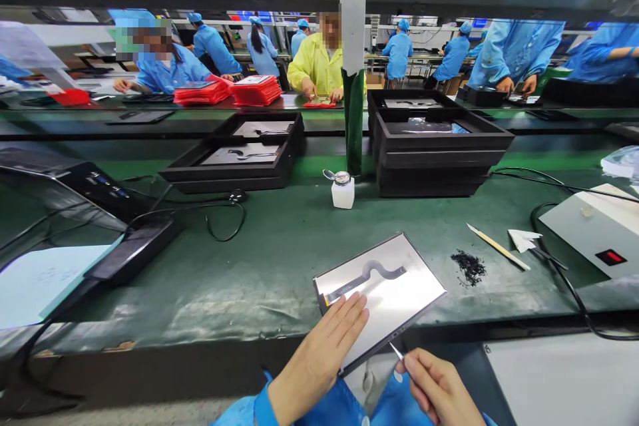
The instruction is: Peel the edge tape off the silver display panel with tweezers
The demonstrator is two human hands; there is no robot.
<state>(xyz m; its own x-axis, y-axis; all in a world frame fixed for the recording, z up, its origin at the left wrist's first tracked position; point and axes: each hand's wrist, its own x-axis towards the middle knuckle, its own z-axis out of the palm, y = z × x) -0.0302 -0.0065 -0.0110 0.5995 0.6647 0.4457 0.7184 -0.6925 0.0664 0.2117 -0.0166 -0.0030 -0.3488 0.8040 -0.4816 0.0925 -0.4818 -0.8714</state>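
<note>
An LCD panel (392, 299), silver on its back with a curved grey flex cable (372, 273), lies at a slant across the near edge of the bench. My left hand (324, 346) crosses the panel's left edge, fingers straight and together on its back; the thumb is hidden, and the hand holds the panel. At the panel's near edge is the thin metal tip of the tweezers (396, 351), pinched in my right hand (434, 383). A pile of black shreds (468, 268) lies right of the panel.
Behind the panel stands a white pump bottle (343, 192), lid up. Black trays (434, 146) with panels are stacked behind it, more trays (239, 156) to its left. At right lie a yellow-handled knife (499, 247) and a cabled grey box (599, 226). Co-workers sit across the bench.
</note>
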